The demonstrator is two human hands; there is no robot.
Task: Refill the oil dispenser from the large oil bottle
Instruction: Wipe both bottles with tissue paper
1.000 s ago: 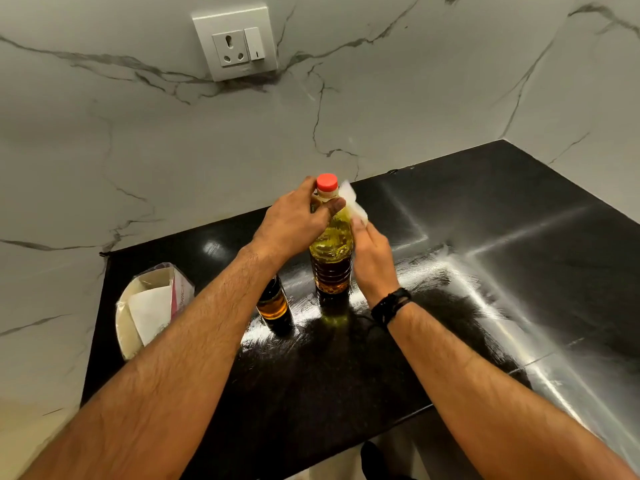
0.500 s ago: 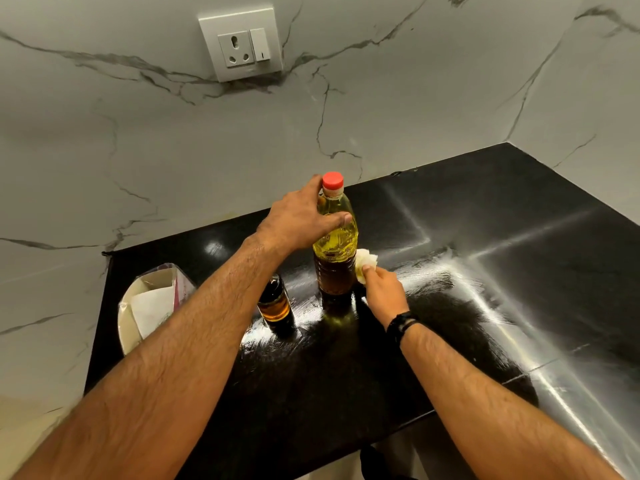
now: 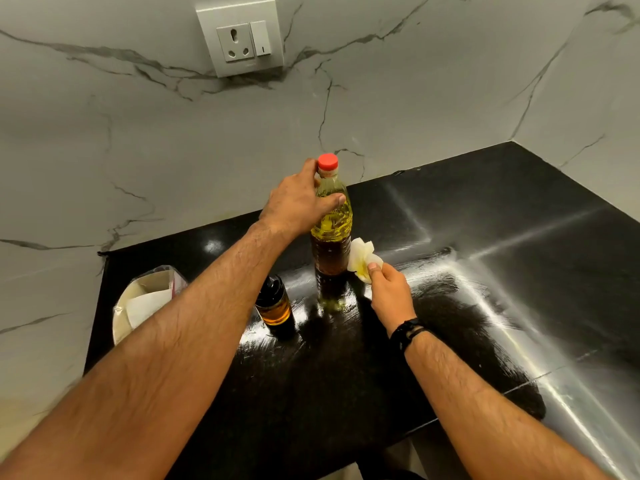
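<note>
Going from the left: one open packet (image 3: 145,299) of white paper sheets lies at the left edge of the black surface (image 3: 346,375), close to the marble wall (image 3: 138,140). Next comes one oil dispenser (image 3: 273,304), a small dark-topped bottle with amber oil in its lower part, standing upright on the surface; the left forearm crosses just in front of it and hides part of its left side. Just right of it stands one large oil bottle (image 3: 332,233), upright, with one red cap (image 3: 327,162) screwed on and yellow oil showing in the upper body. The left hand (image 3: 298,202) grips the bottle's shoulder, its fingers curled round the far side and the thumb lying across the front. Two bottles in all, near each other but not touching.

To the right, the right hand (image 3: 389,292) pinches one crumpled white tissue (image 3: 362,259), stained yellow, between thumb and fingers, and the tissue touches the lower right side of the large oil bottle. One black band (image 3: 407,332) sits on the right wrist. The surface to the right shows pale streaks and glare. Above, on the wall, there is one white socket plate (image 3: 240,36) with one switch
</note>
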